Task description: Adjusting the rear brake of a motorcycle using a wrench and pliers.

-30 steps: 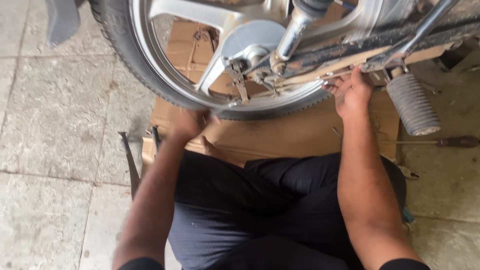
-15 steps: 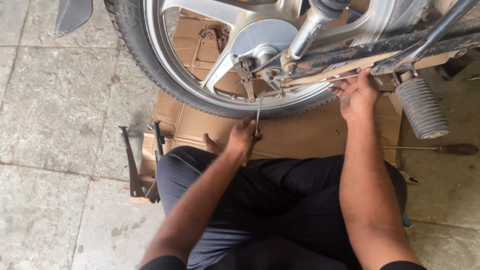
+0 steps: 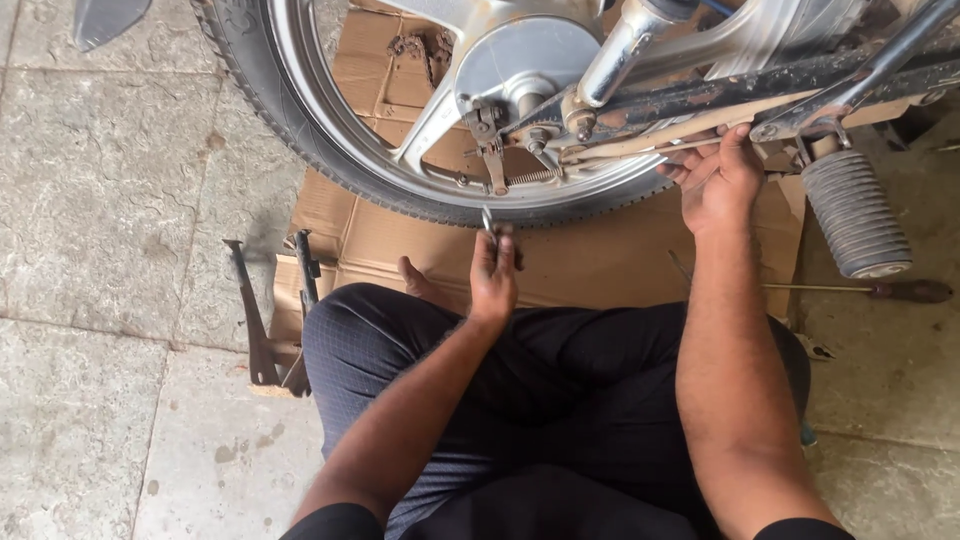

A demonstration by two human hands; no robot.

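My left hand grips a small metal wrench, its head pointing up at the lower rim of a motorcycle rear wheel. My right hand presses against the underside of the black swingarm, fingers curled on the bar, beside the ribbed rubber footpeg. The silver hub and axle nut sit just above the wrench. I sit cross-legged in dark trousers on flattened cardboard.
Two dark metal tools lie at the cardboard's left edge. A long screwdriver with a dark red handle rests on the stone-tile floor at the right. A loose chain lies on the cardboard behind the wheel.
My left hand has risen from the cardboard with the wrench toward the wheel hub. The right hand has stayed on the swingarm. The view has shifted closer.
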